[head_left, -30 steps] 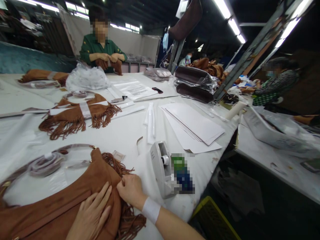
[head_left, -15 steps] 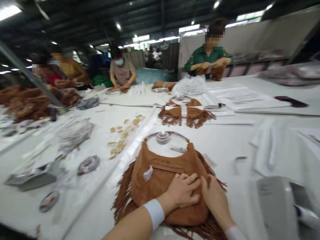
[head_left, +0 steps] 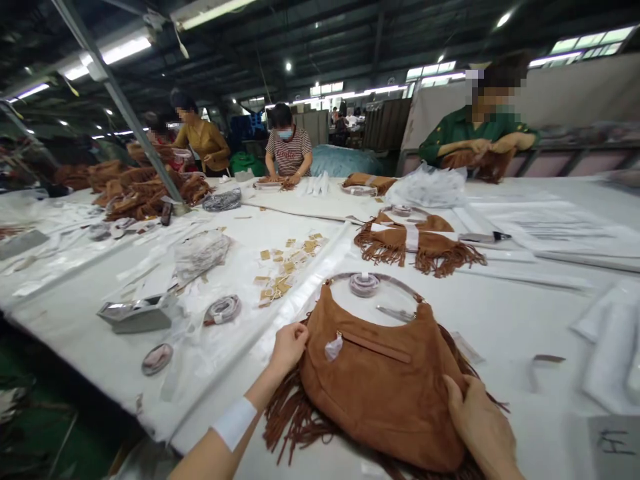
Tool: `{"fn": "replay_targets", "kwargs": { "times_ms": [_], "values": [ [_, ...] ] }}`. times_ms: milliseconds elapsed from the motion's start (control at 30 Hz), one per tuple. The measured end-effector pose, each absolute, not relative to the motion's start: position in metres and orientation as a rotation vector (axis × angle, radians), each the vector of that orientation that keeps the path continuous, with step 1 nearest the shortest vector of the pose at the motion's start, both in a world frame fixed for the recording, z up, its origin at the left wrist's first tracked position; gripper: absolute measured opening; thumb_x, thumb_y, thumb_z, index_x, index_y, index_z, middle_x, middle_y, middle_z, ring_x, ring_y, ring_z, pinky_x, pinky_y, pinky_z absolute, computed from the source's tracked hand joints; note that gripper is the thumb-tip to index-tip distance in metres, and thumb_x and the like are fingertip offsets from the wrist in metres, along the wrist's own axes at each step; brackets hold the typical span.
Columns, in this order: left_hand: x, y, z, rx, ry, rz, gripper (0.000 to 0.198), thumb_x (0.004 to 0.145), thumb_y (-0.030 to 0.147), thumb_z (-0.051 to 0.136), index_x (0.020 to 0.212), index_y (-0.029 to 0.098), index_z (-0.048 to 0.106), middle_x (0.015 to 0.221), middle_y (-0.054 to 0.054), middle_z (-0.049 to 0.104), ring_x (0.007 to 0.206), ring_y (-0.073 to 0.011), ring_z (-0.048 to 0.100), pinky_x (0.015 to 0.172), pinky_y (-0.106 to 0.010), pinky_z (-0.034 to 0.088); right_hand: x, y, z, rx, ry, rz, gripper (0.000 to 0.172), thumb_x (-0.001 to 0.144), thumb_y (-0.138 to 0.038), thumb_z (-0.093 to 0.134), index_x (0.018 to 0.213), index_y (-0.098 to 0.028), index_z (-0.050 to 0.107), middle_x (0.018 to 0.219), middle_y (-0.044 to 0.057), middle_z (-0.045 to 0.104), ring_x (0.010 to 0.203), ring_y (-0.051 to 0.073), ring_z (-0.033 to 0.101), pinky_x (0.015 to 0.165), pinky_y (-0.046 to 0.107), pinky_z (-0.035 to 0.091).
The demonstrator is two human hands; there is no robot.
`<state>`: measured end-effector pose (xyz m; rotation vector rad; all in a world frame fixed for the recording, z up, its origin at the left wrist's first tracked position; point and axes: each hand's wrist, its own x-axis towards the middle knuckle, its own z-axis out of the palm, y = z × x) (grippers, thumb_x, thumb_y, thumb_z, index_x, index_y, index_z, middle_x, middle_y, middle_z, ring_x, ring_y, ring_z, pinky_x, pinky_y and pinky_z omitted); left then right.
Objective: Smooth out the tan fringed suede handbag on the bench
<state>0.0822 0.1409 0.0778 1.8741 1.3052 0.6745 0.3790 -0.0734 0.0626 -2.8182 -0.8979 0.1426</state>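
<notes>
A brown suede bag (head_left: 385,373) with long fringe lies flat on the white table (head_left: 500,320) in front of me, its wrapped handle arching away from me. My left hand (head_left: 289,347) pinches the bag's left edge near the zipper end, fingers closed. At the bag's lower right edge rests my right hand (head_left: 483,427), fingers curled onto the suede. A wrapped zipper pull (head_left: 333,347) hangs on the bag's front.
A second fringed bag (head_left: 417,243) lies farther back. Small tan tags (head_left: 285,263), coiled straps (head_left: 223,309) and a tape dispenser (head_left: 137,313) sit to the left. Several people work across the table, one in green (head_left: 475,133) holding a bag.
The view has swung left. My hands, which pressed together on the middle of the bag, have moved apart to its left and right edges.
</notes>
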Motion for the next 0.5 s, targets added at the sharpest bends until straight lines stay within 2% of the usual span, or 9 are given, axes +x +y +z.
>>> {"fn": "replay_targets", "kwargs": {
  "times_ms": [100, 167, 233, 300, 400, 500],
  "values": [
    [0.075, 0.147, 0.065, 1.858, 1.275, 0.56, 0.015, 0.076, 0.014, 0.055, 0.069, 0.017, 0.068, 0.07, -0.001, 0.069, 0.068, -0.0155, 0.063, 0.066, -0.025, 0.043, 0.354, -0.065, 0.083, -2.729, -1.114, -0.286, 0.045, 0.096, -0.037, 0.033, 0.123, -0.006, 0.051, 0.098, 0.021, 0.064, 0.09, 0.035, 0.062, 0.075, 0.043, 0.048],
    [0.076, 0.146, 0.059, 1.828, 1.306, 0.517, 0.013, 0.077, 0.017, 0.057, 0.069, 0.016, 0.068, 0.067, -0.001, 0.068, 0.066, -0.0155, 0.062, 0.064, -0.025, 0.042, 0.321, -0.047, 0.1, -2.527, -1.272, -0.344, 0.043, 0.096, -0.038, 0.035, 0.119, -0.008, 0.056, 0.103, 0.02, 0.063, 0.095, 0.032, 0.06, 0.082, 0.041, 0.046],
    [0.075, 0.144, 0.057, 1.796, 1.338, 0.485, 0.012, 0.077, 0.02, 0.059, 0.07, 0.016, 0.068, 0.064, -0.001, 0.066, 0.062, -0.015, 0.06, 0.06, -0.024, 0.041, 0.278, -0.019, 0.113, -2.329, -1.348, 0.02, 0.038, 0.095, -0.044, 0.04, 0.101, -0.015, 0.064, 0.094, 0.014, 0.067, 0.086, 0.026, 0.063, 0.078, 0.034, 0.046],
    [0.073, 0.142, 0.055, 1.775, 1.354, 0.465, 0.009, 0.077, 0.019, 0.061, 0.072, 0.016, 0.067, 0.065, -0.001, 0.066, 0.062, -0.0141, 0.06, 0.059, -0.023, 0.04, 0.235, 0.014, 0.117, -2.272, -1.327, 0.462, 0.047, 0.093, -0.056, 0.038, 0.079, -0.021, 0.066, 0.078, 0.01, 0.069, 0.074, 0.024, 0.064, 0.07, 0.033, 0.045],
    [0.068, 0.139, 0.053, 1.76, 1.376, 0.443, 0.006, 0.076, 0.014, 0.06, 0.076, 0.016, 0.066, 0.069, -0.001, 0.067, 0.065, -0.0133, 0.06, 0.059, -0.022, 0.04, 0.192, 0.052, 0.106, -2.352, -1.298, 0.598, 0.052, 0.086, -0.063, 0.045, 0.066, -0.018, 0.062, 0.075, 0.018, 0.067, 0.076, 0.033, 0.065, 0.067, 0.038, 0.043],
    [0.067, 0.135, 0.052, 1.743, 1.392, 0.399, 0.009, 0.079, 0.013, 0.057, 0.078, 0.016, 0.065, 0.065, 0.0, 0.065, 0.059, -0.0128, 0.059, 0.058, -0.023, 0.04, 0.185, 0.069, 0.083, -2.339, -1.277, 0.608, 0.039, 0.082, -0.05, 0.052, 0.064, -0.017, 0.058, 0.074, 0.02, 0.065, 0.074, 0.034, 0.063, 0.064, 0.038, 0.04]
  ]
}}
